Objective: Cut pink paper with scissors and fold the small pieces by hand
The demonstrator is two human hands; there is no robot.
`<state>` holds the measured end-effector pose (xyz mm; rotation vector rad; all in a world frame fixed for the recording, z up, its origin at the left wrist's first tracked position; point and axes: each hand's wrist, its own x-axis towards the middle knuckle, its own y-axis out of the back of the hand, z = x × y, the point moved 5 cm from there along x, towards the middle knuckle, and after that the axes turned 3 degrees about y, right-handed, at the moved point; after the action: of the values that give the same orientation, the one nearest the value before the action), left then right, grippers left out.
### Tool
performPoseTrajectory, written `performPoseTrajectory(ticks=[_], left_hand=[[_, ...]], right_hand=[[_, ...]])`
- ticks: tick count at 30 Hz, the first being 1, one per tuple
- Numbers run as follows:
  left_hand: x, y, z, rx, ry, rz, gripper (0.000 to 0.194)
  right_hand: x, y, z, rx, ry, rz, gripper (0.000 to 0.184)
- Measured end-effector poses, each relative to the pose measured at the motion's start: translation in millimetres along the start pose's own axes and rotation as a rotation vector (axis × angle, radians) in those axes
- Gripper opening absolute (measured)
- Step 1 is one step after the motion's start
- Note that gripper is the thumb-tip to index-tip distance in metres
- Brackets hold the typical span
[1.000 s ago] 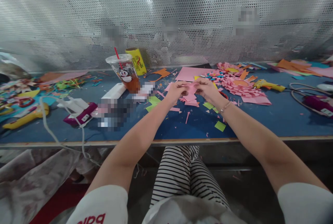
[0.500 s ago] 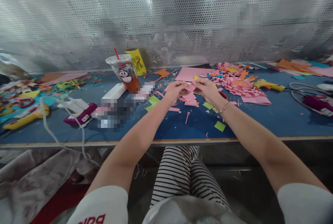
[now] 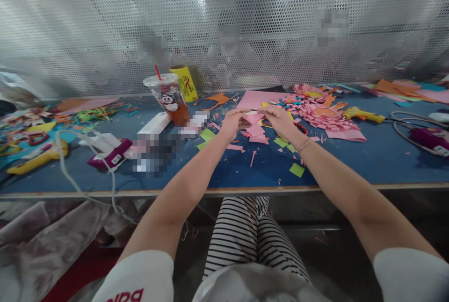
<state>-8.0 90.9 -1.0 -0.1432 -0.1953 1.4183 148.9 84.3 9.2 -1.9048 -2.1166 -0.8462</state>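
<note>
My left hand [image 3: 234, 122] and my right hand [image 3: 277, 118] are raised over the blue table, pinching a small piece of pink paper [image 3: 253, 118] between them. Its upper edge runs from one set of fingertips to the other. Below it lie more pink paper pieces [image 3: 257, 137], partly hidden by the held one. Just beyond my hands is a larger pink sheet [image 3: 261, 99]. Red-handled scissors [image 3: 300, 128] show in part beside my right wrist. Pink fringed paper flowers [image 3: 321, 114] are to the right of my right hand.
On the left stand a drink cup [image 3: 170, 101] with a red straw and a yellow box [image 3: 185, 83]. Yellow glue guns [image 3: 363, 114] lie at both sides. Cords run from purple power strips [image 3: 108, 153]. Green scraps [image 3: 297, 169] are near the front. A perforated metal panel [image 3: 224, 21] rises behind.
The pink paper between my hands has turned, and its upper edge is now stretched straight between my fingertips. Both hands stay in nearly the same place.
</note>
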Motion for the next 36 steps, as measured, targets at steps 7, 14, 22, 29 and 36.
performPoseTrajectory(ticks=[7,14,22,29,36], left_hand=[[-2,1.5,0,0.058,-0.003,0.047,0.015],[-5,-9.0,2,0.025,-0.02,-0.094,0.029],[3,-10.9,-10,0.209,-0.155,-0.161,0.057],[1,-9.3,-3,0.297,-0.168,-0.083,0.047],[-3,-10.5,4,0.318,-0.193,-0.076,0.029]], right_hand=[[-11,-8,-26,-0.447,0.542,-0.157,0.031],[-6,-6,-22,-0.473,0.475,-0.067,0.024],[-1,-1,-8,-0.444,0.306,0.058,0.026],[5,-3,8,-0.068,0.08,0.015,0.034],[0,-10,11,0.301,-0.132,-0.074,0.014]])
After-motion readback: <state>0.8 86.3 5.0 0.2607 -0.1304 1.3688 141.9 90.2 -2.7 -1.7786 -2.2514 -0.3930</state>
